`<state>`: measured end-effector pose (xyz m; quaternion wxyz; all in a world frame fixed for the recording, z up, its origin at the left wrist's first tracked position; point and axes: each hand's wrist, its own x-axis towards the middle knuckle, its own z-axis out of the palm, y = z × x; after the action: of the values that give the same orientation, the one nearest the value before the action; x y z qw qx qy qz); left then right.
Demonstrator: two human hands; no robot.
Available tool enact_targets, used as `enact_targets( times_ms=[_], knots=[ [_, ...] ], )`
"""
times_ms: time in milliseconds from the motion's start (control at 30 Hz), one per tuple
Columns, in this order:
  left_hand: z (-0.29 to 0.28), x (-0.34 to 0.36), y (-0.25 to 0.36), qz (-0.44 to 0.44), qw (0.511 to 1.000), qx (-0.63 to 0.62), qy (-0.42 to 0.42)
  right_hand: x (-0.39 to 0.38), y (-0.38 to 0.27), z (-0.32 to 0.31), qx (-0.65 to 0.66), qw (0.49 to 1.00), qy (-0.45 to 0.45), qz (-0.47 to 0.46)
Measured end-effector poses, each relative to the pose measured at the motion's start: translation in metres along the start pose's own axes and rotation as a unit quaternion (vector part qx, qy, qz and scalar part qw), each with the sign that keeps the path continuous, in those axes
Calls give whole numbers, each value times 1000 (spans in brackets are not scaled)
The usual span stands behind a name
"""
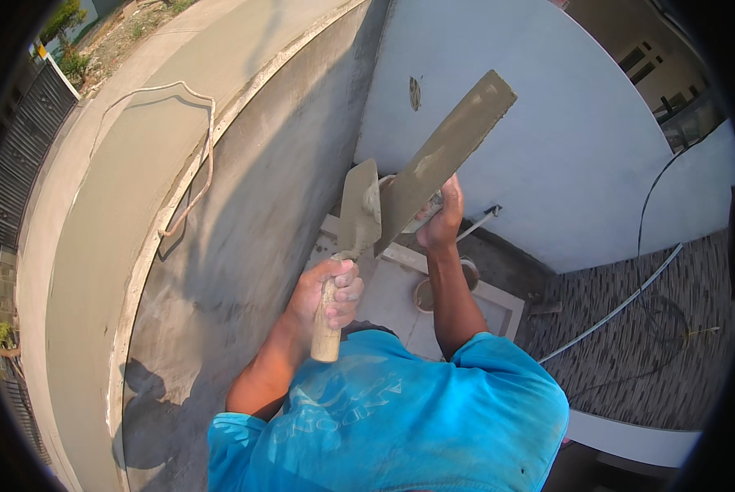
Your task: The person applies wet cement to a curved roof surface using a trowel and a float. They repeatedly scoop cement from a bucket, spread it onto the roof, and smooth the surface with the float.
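My left hand (335, 297) is wrapped round the wooden handle of a trowel (356, 209), whose grey, mortar-smeared blade points up and away. Beside it, my right hand (443, 215) is closed on the back of a long plastering trowel (454, 135). Its flat rectangular face is coated with grey mortar and slants up to the right. The grip under my right fingers is partly hidden by the blade. The two blades are close together, with a pale smear between them; I cannot tell whether they touch.
A wall (244, 176) with a smooth, freshly coated top (117, 221) curves along the left. A bent cable (212, 156) hangs over its edge. Ahead stands a pale blue-white wall (531, 139) with a pipe (480, 221) low on it. Buckets (423, 295) stand below my right arm.
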<state>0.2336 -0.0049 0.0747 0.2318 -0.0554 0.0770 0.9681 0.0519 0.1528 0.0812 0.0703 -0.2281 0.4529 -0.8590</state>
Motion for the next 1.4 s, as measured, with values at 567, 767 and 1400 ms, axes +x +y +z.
enact_targets(
  times_ms=[567, 767, 1400],
  knots=[
    [56, -12, 28, 43, 995, 86, -4, -11, 71, -48, -297, 941, 39, 157],
    [-9, -19, 11, 17, 1000, -20, -10, -4, 28, 17, -107, 991, 57, -53],
    [33, -90, 38, 545, 532, 636, 126, -101, -1, 80, -180, 976, -71, -95]
  ],
)
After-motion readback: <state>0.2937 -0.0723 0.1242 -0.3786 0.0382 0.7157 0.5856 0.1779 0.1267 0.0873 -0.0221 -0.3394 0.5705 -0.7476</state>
